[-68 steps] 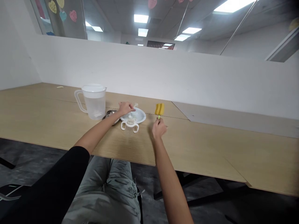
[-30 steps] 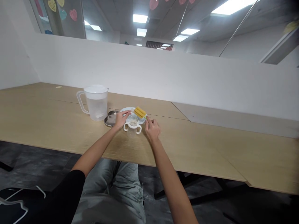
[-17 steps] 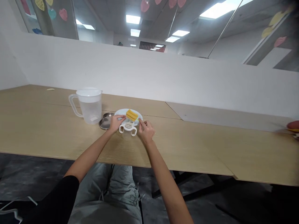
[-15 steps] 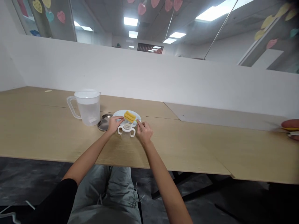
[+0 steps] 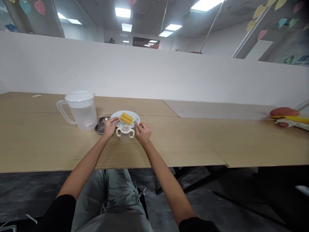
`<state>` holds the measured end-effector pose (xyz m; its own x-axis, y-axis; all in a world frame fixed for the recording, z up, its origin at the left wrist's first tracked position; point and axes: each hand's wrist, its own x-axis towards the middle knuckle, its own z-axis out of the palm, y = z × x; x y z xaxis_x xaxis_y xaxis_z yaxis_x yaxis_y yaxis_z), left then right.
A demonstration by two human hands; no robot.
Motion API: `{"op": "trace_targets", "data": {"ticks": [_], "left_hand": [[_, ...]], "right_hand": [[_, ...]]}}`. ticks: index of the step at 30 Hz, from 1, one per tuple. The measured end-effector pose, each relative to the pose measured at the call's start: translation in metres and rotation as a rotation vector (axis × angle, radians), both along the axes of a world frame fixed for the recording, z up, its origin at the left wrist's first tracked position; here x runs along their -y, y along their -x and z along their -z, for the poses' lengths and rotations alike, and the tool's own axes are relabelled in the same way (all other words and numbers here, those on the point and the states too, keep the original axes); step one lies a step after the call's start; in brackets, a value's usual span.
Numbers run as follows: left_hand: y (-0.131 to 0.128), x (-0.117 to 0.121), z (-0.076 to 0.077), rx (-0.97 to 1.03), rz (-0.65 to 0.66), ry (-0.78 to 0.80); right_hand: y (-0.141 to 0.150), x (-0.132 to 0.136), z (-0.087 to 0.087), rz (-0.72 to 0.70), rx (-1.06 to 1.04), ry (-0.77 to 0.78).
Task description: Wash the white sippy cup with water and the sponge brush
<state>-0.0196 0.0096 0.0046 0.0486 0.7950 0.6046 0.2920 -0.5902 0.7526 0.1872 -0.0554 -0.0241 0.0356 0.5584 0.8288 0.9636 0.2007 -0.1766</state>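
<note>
The two-handled cup (image 5: 125,131) stands nearest on the table (image 5: 178,145). Beyond its sides, the right hand (image 5: 143,132) clamps its fingers on the yellow sponge brush's (image 5: 126,118) handle; the left hand (image 5: 110,127) pinches a small pale piece (image 5: 119,118), its kind unclear. Sponge over white plate (image 5: 137,116); metal dish (image 5: 99,127) and pitcher (image 5: 84,112) lie left.

Left: pitcher (image 5: 84,113) and steel dish (image 5: 99,126) block me.
Near middle: handled cup (image 5: 125,135) blocks me before the plate (image 5: 135,115).
Right: I can pass over open desk (image 5: 183,138).
</note>
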Motion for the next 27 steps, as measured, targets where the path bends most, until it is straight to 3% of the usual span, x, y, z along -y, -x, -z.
{"op": "trace_targets", "data": {"ticks": [8, 13, 20, 24, 27], "left_hand": [[-0.0063, 0.0010, 0.0071, 0.054, 0.184, 0.027], [-0.0081, 0.0012, 0.0055, 0.144, 0.172, 0.000], [-0.0097, 0.0013, 0.0034, 0.276, 0.181, 0.038], [-0.0082, 0.0037, -0.0003, 0.259, 0.117, -0.001], [-0.0086, 0.0034, -0.0021, 0.340, 0.145, 0.063]], "right_hand": [[-0.0051, -0.0045, -0.0038, 0.007, 0.000, -0.096], [-0.0056, -0.0046, -0.0075, 0.064, -0.132, -0.152], [-0.0035, -0.0019, -0.0073, -0.120, 0.002, -0.065], [-0.0047, -0.0013, -0.0066, -0.138, 0.022, -0.063], [-0.0066, -0.0016, -0.0065, -0.128, 0.028, -0.075]]}}
